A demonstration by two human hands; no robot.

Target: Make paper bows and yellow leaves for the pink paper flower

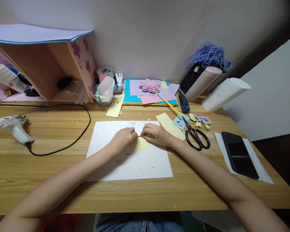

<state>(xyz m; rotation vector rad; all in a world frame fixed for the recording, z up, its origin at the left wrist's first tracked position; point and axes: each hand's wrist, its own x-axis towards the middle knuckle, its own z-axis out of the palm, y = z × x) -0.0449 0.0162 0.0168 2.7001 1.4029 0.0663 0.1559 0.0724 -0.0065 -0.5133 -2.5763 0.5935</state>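
Observation:
A small piece of yellow paper [141,144] lies over a white sheet [106,167] marked with pen strokes. My left hand [124,137] pinches the far edge of the yellow paper. Close beside it, my right hand [156,133] has its fingers closed on the same edge. The fingertips of both hands almost meet there, partly hiding the paper's top. To the right of my right hand are a yellow paper strip [170,126], black-handled scissors [197,138] and a blue paper square [180,120].
A white glue gun [16,129] with a black cord rests at left. Behind are an open box [83,64], coloured paper with a pink paper flower [149,85], and a blue cutter [184,102]. A purple-yellow paper bow [201,121] and a phone [239,154] lie right.

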